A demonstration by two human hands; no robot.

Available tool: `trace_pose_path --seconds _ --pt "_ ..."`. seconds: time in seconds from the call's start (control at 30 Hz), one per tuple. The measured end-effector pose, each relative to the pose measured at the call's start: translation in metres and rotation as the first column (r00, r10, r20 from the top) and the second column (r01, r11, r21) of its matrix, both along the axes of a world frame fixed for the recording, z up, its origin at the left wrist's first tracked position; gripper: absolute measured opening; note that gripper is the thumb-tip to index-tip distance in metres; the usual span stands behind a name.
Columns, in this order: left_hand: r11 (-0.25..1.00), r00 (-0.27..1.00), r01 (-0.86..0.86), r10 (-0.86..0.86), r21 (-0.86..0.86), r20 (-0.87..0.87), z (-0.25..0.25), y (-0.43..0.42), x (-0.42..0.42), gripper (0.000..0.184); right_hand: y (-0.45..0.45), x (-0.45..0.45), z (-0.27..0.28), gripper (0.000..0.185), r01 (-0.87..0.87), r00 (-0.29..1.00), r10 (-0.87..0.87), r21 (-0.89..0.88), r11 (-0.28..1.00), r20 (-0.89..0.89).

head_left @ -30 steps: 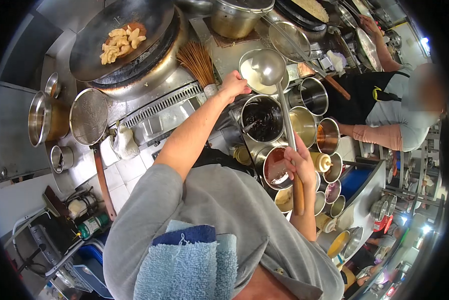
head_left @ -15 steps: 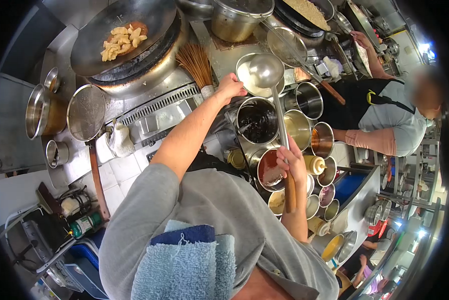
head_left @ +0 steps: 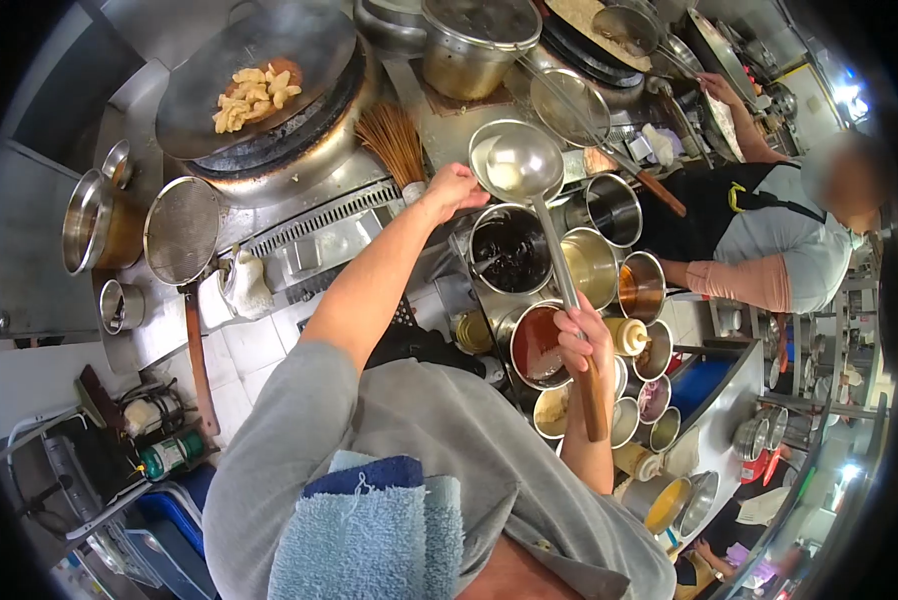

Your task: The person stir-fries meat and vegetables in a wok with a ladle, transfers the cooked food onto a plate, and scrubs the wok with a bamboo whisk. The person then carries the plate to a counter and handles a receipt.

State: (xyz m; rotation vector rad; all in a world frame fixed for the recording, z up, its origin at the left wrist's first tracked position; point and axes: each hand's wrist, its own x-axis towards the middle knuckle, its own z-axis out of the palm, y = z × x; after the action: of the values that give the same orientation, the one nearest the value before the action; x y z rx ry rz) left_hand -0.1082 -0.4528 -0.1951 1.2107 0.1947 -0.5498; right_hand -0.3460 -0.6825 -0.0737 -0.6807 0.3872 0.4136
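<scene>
My right hand (head_left: 586,343) is wrapped round the wooden end of a large steel ladle (head_left: 554,240). The ladle's round head is over a steel bowl (head_left: 481,135) and hides much of its inside; something pale shows there. My left hand (head_left: 456,190) is closed at the near-left rim of that bowl, its fingertips partly hidden. Just below the bowl stands a pot of dark sauce (head_left: 511,248), with a pot of red sauce (head_left: 539,345) beyond it, near my right hand. Up to the left, a wok (head_left: 189,105) holds pale yellow pieces (head_left: 254,100) and reddish-brown sauce.
A bamboo brush (head_left: 391,140) and a lidded pot (head_left: 479,60) stand by the stove. At left lies a wood-handled strainer (head_left: 181,230). More seasoning pots and a squeeze bottle (head_left: 626,336) are at right. A co-worker (head_left: 769,230) there holds another ladle (head_left: 629,30) over rice.
The ladle head has dropped slightly towards me and its handle end has swung right. My left hand has shifted slightly nearer. More steam hangs over the wok; the co-worker's ladle has moved over the rice.
</scene>
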Motion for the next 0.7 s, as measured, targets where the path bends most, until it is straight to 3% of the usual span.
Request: trace_pose_path --seconds 0.07,0.13,0.2,0.23,0.27,0.3,0.33,0.37,0.43,0.47,0.5,0.57,0.63,0.7 --pt "0.996 0.997 0.074 -0.073 0.059 -0.023 0.032 0.023 -0.021 0.037 0.002 -0.002 0.012 0.037 -0.002 1.000 -0.001 0.125 0.992 0.021" --pt "0.954 0.963 0.068 -0.140 0.292 0.232 0.046 0.064 -0.052 0.043 0.003 -0.002 0.022 0.035 -0.003 1.000 0.001 0.206 0.979 0.006" --pt "0.766 0.812 -0.169 -0.248 0.621 0.528 0.067 0.129 -0.089 0.041 0.013 0.002 0.037 0.033 0.006 1.000 -0.005 0.269 0.963 -0.006" --pt "0.697 0.824 -0.316 -0.134 0.643 0.550 0.057 0.164 -0.107 0.041 0.019 0.006 0.044 0.033 -0.011 1.000 0.013 0.311 0.950 -0.004" --pt "0.502 0.735 -0.519 -0.150 0.692 0.661 0.059 0.199 -0.127 0.041 0.026 0.011 0.050 0.033 -0.034 0.999 0.036 0.353 0.935 0.001" --pt "0.273 0.713 -0.613 -0.213 0.741 0.668 0.072 0.228 -0.148 0.048 0.032 0.017 0.053 0.033 -0.037 0.999 0.048 0.395 0.918 -0.018" --pt "0.001 0.817 -0.544 -0.229 0.839 0.529 0.067 0.260 -0.164 0.058 0.044 0.024 0.058 0.034 -0.010 0.999 0.024 0.435 0.900 -0.027" --pt "-0.080 0.848 -0.512 -0.208 0.855 0.488 0.051 0.290 -0.181 0.077 0.059 0.034 0.065 0.034 -0.024 0.999 0.033 0.486 0.874 -0.011" --pt "-0.054 0.936 -0.338 -0.129 0.940 0.329 0.023 0.326 -0.205 0.097 0.092 0.061 0.077 0.035 -0.089 0.996 0.083 0.588 0.804 0.038" --pt "0.057 0.984 -0.159 -0.074 0.986 0.163 0.033 0.325 -0.212 0.111 0.110 0.075 0.086 0.035 -0.151 0.988 0.136 0.607 0.780 0.070" --pt "0.002 0.967 -0.200 -0.158 0.980 0.197 0.002 0.335 -0.218 0.114 0.131 0.091 0.090 0.035 -0.192 0.981 0.167 0.579 0.792 0.097" --pt "-0.096 0.971 -0.197 -0.159 0.976 0.180 0.003 0.327 -0.220 0.104 0.172 0.121 0.095 0.034 -0.251 0.968 0.206 0.480 0.841 0.146" --pt "-0.124 0.977 -0.204 -0.093 0.971 0.193 0.000 0.331 -0.213 0.088 0.215 0.151 0.095 0.041 -0.350 0.917 0.315 0.115 0.929 0.246" --pt "-0.146 0.966 -0.258 -0.028 0.955 0.257 -0.002 0.334 -0.208 0.060 0.260 0.172 0.096 0.048 -0.384 0.832 0.452 -0.254 0.887 0.321"
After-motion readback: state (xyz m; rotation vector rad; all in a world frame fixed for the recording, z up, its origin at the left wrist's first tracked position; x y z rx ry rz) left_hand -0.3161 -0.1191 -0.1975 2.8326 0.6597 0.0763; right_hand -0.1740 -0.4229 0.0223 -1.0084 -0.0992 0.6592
